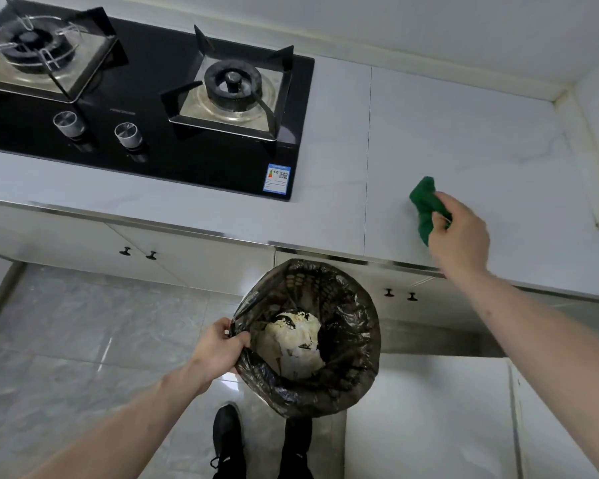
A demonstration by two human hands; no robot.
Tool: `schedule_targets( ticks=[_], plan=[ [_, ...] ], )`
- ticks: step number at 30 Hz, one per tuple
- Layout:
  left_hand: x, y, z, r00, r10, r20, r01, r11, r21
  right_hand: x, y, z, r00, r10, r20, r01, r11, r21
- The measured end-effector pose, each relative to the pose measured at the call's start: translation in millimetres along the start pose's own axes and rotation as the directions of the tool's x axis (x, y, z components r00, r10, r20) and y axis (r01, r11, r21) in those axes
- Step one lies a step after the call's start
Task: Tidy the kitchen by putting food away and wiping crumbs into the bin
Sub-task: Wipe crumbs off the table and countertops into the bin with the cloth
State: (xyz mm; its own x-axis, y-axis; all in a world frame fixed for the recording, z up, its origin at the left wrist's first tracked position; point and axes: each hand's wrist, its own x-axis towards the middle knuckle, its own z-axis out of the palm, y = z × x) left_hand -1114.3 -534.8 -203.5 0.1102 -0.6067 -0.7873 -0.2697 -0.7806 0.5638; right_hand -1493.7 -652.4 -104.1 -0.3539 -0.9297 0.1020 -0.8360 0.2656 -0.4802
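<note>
The round waste bin lined with a crinkled black plastic bag (312, 344) serves as the landmark here: it is held up just below the front edge of the pale marble-patterned stone countertop (464, 140), its mouth open toward the camera, with crumpled white and yellowish waste (296, 335) lying inside at the bottom. The left hand (218, 350) grips the bin at its left rim, thumb hooked over the bag's edge and fingers curled round the outside. Up and to the right of the bin, the right hand (459, 233) clutches a bunched green cleaning cloth (427, 205), fingers closed round its lower part, the cloth's free end sticking up and left against the countertop near its front edge. Far above and to the left of the bin, set into the same countertop, lies a black glass two-burner gas hob (159, 98) with two silver knobs and a blue label at its near right corner. Directly behind the bin run white cabinet doors with small dark knobs (400, 294). Below the bin, on the grey glossy tiled floor (83, 340), a pair of black shoes (229, 433) shows, and to the bin's lower right stands a white flat-topped unit (429, 409)
</note>
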Motion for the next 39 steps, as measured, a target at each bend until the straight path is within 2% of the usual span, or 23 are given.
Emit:
schedule_targets(
  ticks=[3, 8, 12, 14, 16, 18, 20, 22, 26, 29, 33, 36, 39],
  plan=[
    [2.0, -1.7, 1.0, 1.0, 0.015, -0.006, -0.015, 1.0, 0.007, -13.8, 14.0, 10.7, 0.986, 0.155, 0.063, -0.148, 0.984, -0.096],
    [0.3, -2.7, 2.5, 1.0, 0.008, -0.007, -0.008, 1.0, -0.009, -61.2, 0.0, 30.7, 1.0, 0.009, 0.011, -0.008, 0.994, -0.106],
    [-3.4, 0.7, 5.5, 1.0, 0.006, -0.007, -0.006, 1.0, -0.026, -86.7, -18.3, 34.3, 0.995, -0.057, 0.077, 0.065, 0.993, -0.101],
    [-5.1, 2.3, 5.9, 1.0, 0.001, -0.008, -0.001, 1.0, -0.026, -108.0, -36.7, 38.6, 0.981, -0.116, 0.153, 0.128, 0.989, -0.071],
    [-5.9, 3.3, 5.7, 1.0, 0.0, 0.0, 0.0, 1.0, -0.018, -132.4, -59.6, 40.2, 0.938, -0.183, 0.294, 0.183, 0.983, 0.03],
    [-6.2, 4.6, 4.9, 1.0, -0.001, 0.003, 0.001, 1.0, -0.014, -157.9, -78.2, 43.7, 0.844, -0.305, 0.441, 0.269, 0.952, 0.144],
    [-5.5, 5.4, 3.9, 1.0, 0.002, 0.001, -0.002, 1.0, -0.009, -171.3, -84.4, 48.0, 0.786, -0.415, 0.459, 0.354, 0.91, 0.216],
    [-4.6, 6.9, 2.2, 1.0, 0.009, -0.002, -0.009, 1.0, 0.002, -161.4, -83.8, 44.8, 0.821, -0.381, 0.425, 0.31, 0.923, 0.229],
    [-4.2, 8.1, 0.2, 1.0, 0.02, 0.007, -0.02, 1.0, 0.0, -103.9, -65.6, 21.8, 0.953, -0.202, 0.227, 0.148, 0.961, 0.233],
    [-5.3, 9.3, -0.3, 1.0, 0.02, 0.019, -0.02, 1.0, -0.001, -49.9, -29.4, 5.3, 0.99, -0.113, 0.089, 0.1, 0.986, 0.134],
    [-0.9, 6.4, -1.9, 0.999, 0.02, 0.036, -0.019, 1.0, -0.013, -4.3, 13.1, 4.3, 0.991, -0.002, 0.13, 0.021, 0.99, -0.138],
    [0.9, 5.5, -1.8, 0.999, 0.022, 0.043, -0.021, 1.0, -0.019, 12.9, 3.7, 23.7, 0.989, 0.047, 0.139, -0.022, 0.984, -0.175],
    [1.4, 6.5, -2.8, 0.998, 0.012, 0.055, -0.01, 0.999, -0.033, 26.3, -30.4, 56.3, 0.985, -0.038, 0.166, 0.066, 0.984, -0.168]
  ],
)
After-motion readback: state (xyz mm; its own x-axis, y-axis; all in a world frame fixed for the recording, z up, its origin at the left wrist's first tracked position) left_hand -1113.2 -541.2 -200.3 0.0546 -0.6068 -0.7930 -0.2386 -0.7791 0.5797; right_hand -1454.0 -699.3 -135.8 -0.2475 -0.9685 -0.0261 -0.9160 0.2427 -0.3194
